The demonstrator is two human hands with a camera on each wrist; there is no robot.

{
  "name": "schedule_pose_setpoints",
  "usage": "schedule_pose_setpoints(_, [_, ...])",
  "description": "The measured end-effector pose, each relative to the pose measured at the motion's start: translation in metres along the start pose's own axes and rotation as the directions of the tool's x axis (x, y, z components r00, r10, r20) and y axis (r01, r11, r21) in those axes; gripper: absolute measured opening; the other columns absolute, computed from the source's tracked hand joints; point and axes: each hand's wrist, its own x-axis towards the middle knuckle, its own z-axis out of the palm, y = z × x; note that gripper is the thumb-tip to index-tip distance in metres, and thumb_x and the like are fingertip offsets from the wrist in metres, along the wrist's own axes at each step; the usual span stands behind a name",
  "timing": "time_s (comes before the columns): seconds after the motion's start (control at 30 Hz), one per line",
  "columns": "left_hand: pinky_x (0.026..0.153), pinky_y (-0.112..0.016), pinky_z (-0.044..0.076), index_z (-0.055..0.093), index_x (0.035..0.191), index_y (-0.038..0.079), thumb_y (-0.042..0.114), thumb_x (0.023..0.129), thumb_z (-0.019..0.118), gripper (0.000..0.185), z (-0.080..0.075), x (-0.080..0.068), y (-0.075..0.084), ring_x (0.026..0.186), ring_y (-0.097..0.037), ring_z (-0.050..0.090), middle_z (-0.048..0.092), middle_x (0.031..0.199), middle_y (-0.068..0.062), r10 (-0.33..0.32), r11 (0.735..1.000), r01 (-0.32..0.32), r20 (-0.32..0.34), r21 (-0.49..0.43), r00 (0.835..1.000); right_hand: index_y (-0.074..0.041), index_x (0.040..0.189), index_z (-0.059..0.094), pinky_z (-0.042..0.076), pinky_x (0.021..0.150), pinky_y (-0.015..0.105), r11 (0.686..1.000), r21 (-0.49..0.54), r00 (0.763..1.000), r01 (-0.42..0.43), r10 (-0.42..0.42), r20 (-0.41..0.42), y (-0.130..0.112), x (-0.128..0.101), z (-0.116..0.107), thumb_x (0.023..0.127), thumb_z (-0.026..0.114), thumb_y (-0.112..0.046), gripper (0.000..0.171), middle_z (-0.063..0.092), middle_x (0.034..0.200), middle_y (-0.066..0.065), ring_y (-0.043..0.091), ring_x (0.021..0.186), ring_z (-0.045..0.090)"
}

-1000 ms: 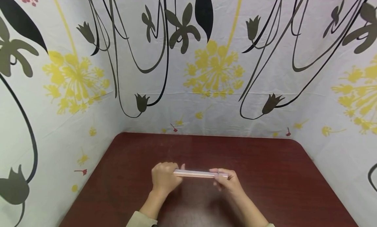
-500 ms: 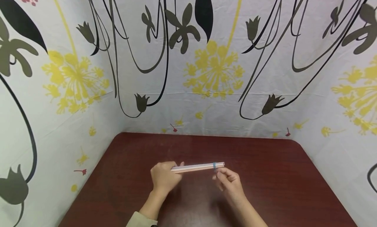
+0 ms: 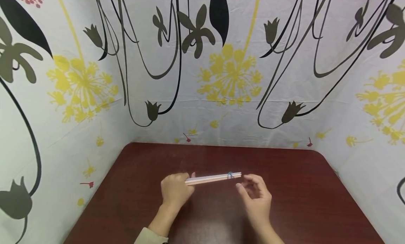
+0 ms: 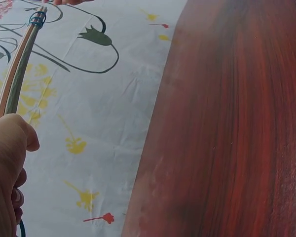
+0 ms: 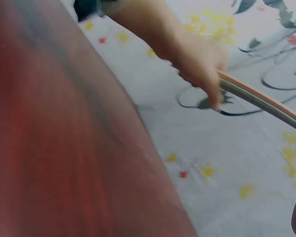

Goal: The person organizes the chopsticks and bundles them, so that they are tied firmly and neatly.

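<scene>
2 hands hover over the table (image 3: 300, 201): the left hand (image 3: 175, 191) clenches the bundled sticks (image 3: 212, 179); the right hand (image 3: 257, 196), fingers relaxed, hangs released just beside their blue band (image 3: 230, 175).

Bright, even light; head view bowed at edges; right wrist view blurred.

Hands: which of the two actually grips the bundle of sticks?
The left hand, curled round the bundle of sticks. The right hand hovers beside the banded end, touching nothing.
</scene>
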Motion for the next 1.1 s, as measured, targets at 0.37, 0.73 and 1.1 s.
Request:
schedule_pose_setpoints(0.37, [0.037,-0.026,0.021,0.034,0.047,0.021,0.028,0.075,0.075,0.05,-0.001,0.002,0.001,0.035,-0.013,0.03,0.038,0.042,0.005,0.038,0.999,-0.038,-0.015,0.02,0.999,0.008,0.103,0.07,0.057,0.072,0.023,0.976,-0.125,0.914,-0.177,0.21,0.347,0.003,0.033,-0.023,0.08,0.072,0.018,0.025,0.073,0.101,0.011,0.008,0.09,0.07])
schedule_pose_setpoints(0.73, [0.037,-0.031,0.032,0.042,0.046,0.018,0.027,0.078,0.065,0.04,-0.004,0.003,0.008,0.035,-0.018,0.04,0.045,0.043,0.003,0.124,0.992,-0.122,-0.069,0.031,0.99,0.008,0.1,0.072,0.059,0.072,0.028,0.963,-0.071,0.868,-0.259,0.265,0.421,0.007,0.029,-0.018,0.072,0.081,0.014,0.03,0.076,0.101,0.012,0.013,0.095,0.073])
schedule_pose_setpoints(1.1, [0.04,-0.031,0.034,0.048,0.047,0.018,0.026,0.075,0.073,0.038,-0.001,0.002,0.01,0.035,-0.018,0.045,0.048,0.044,0.004,0.161,0.984,-0.159,-0.028,0.075,0.986,-0.004,0.091,0.079,0.057,0.066,0.021,0.897,-0.325,0.776,0.301,-0.033,0.63,0.001,0.047,-0.014,0.067,0.09,0.001,0.026,0.077,0.086,0.007,0.01,0.074,0.075])
